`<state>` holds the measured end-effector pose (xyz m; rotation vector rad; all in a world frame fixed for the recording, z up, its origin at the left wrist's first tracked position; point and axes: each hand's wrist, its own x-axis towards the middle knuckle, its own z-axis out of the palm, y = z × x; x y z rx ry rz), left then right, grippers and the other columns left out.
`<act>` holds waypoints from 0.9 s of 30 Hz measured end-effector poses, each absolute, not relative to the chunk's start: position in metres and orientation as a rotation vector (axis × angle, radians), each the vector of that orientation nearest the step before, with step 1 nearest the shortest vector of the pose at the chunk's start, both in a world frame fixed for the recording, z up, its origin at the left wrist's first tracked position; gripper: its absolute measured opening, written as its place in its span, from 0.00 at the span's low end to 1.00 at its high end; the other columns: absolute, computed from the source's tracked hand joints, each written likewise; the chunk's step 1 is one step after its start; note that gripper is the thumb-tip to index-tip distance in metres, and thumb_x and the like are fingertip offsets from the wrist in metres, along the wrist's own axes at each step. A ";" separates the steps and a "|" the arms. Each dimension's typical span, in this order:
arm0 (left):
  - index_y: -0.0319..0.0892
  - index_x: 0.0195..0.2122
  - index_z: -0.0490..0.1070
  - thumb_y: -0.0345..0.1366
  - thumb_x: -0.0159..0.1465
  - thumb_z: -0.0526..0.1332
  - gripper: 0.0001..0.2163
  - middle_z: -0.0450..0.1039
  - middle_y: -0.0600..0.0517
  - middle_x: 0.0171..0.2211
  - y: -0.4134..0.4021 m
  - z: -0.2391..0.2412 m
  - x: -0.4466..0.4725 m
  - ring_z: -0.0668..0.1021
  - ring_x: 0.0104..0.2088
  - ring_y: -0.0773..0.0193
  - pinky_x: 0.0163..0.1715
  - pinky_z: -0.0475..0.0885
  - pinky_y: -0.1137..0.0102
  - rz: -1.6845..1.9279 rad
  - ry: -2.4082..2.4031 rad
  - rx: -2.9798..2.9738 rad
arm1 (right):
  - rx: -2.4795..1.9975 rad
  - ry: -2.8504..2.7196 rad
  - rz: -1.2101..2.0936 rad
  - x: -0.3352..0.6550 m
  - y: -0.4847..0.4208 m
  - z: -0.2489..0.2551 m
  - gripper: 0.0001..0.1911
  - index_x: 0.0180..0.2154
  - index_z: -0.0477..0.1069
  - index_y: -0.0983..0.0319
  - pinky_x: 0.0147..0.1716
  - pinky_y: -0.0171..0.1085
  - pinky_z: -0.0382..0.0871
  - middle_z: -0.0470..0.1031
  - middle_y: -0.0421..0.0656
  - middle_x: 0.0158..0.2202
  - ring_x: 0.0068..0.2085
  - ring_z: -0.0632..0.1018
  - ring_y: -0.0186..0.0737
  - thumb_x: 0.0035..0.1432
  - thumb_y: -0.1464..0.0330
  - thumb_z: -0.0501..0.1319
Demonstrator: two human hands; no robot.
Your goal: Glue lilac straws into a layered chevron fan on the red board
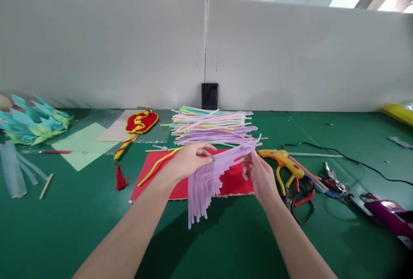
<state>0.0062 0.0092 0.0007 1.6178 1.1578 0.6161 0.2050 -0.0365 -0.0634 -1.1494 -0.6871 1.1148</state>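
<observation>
Over red sheet (234,180): bent matte lilac stems (204,180), fringe-like, pinched by fingers (206,159).

The lilac strips (203,180) hide part of the red sheet (237,181) — the yellow item (399,113) runs off the right edge.

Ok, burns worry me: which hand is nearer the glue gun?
Right: the right hand is just left of the glue gun; the left hand, farther left, holds the purple strips.

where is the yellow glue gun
In the head view, the yellow glue gun lies on the green table, right of the red board, beside the right hand.
</observation>
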 end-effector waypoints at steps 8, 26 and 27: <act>0.46 0.37 0.77 0.33 0.52 0.61 0.11 0.78 0.48 0.40 0.008 -0.014 0.013 0.78 0.42 0.57 0.41 0.71 0.66 0.432 0.995 1.651 | -1.174 -0.660 1.203 0.200 -0.038 -0.066 0.18 0.30 0.72 0.63 0.16 0.29 0.60 0.67 0.36 0.21 0.20 0.64 0.27 0.44 0.56 0.67; 0.42 0.31 0.73 0.33 0.52 0.60 0.06 0.77 0.52 0.32 0.008 -0.011 0.015 0.77 0.35 0.61 0.35 0.69 0.72 0.319 1.068 1.760 | -1.120 -0.610 1.276 0.200 -0.039 -0.069 0.19 0.30 0.71 0.63 0.16 0.28 0.60 0.67 0.35 0.22 0.21 0.66 0.28 0.43 0.55 0.68; 0.41 0.31 0.73 0.33 0.52 0.60 0.06 0.77 0.52 0.33 0.008 -0.010 0.015 0.77 0.36 0.61 0.35 0.69 0.72 0.304 1.075 1.772 | -1.104 -0.599 1.293 0.200 -0.039 -0.069 0.19 0.31 0.71 0.62 0.16 0.28 0.61 0.67 0.35 0.22 0.21 0.67 0.28 0.43 0.55 0.68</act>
